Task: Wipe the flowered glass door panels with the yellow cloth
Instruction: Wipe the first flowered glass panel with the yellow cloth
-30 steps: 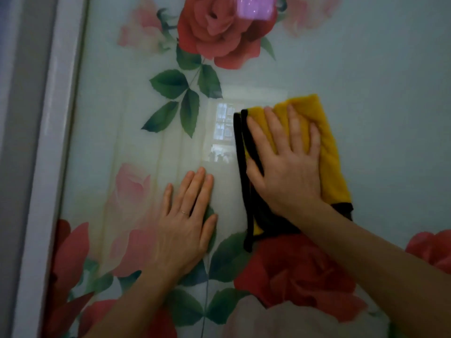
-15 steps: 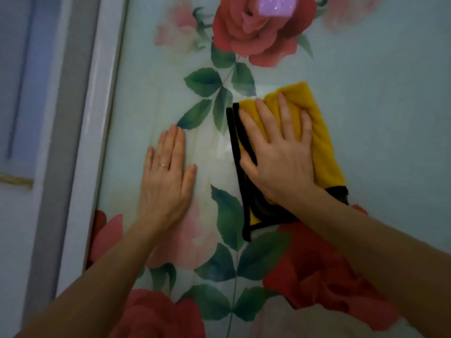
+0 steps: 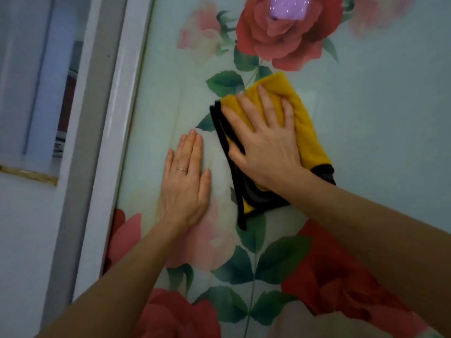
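Observation:
A pale glass door panel point(image 3: 378, 118) printed with red and pink roses and green leaves fills most of the view. A folded yellow cloth point(image 3: 305, 125) with black edging lies flat against the glass. My right hand point(image 3: 263, 140) presses on it with fingers spread, covering its middle. My left hand point(image 3: 186, 181), a ring on one finger, rests flat on the bare glass just left of the cloth, fingers together, holding nothing.
A white door frame point(image 3: 114, 132) runs down the left side of the panel, with a grey strip point(image 3: 83, 142) beside it. Further left is a window opening point(image 3: 31, 81) and a pale wall. A purple light reflection point(image 3: 288, 7) shows at the top.
The cloth and my right hand have slid up the glass toward the top rose's leaves. My left hand has moved up off the pink rose. The view has shifted, showing more frame at left.

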### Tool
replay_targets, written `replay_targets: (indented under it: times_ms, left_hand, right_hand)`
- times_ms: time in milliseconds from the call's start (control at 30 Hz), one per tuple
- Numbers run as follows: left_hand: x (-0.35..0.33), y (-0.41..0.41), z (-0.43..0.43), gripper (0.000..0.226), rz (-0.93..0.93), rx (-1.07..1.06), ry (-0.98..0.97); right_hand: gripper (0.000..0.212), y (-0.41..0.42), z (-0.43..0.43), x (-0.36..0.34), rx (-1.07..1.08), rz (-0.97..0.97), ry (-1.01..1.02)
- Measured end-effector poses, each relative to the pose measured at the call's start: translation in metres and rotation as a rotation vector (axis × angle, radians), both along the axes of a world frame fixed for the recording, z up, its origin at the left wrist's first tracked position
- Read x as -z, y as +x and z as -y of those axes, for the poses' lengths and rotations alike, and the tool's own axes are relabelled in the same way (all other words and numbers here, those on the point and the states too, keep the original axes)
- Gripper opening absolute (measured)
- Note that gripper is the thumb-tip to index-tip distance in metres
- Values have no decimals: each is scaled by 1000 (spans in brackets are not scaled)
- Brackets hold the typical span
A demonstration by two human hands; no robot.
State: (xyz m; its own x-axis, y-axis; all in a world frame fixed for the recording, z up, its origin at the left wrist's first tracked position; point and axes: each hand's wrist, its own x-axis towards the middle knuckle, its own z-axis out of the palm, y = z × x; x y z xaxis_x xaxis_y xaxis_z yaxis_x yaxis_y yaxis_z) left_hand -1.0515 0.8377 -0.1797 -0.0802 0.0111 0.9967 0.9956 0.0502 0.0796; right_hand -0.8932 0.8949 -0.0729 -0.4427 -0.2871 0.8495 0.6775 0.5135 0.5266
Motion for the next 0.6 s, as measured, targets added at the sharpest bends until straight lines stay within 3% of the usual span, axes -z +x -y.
replay_targets:
  times_ms: [133, 400, 500, 600]
  left_hand:
    - [1, -3, 2, 62, -20, 9, -18]
    - [4, -4, 5, 58, -33, 54, -4]
    - [5, -2, 5, 60, -34, 58, -22]
    - [3, -4, 4, 62, -23, 30, -17]
  right_hand:
    - [54, -26, 9, 6, -32, -138, -57]
    - [53, 8, 2, 101, -20, 93, -36]
    - [55, 24, 1, 95, 1, 132, -50]
    - [56, 17, 2, 60, 18, 36, -68]
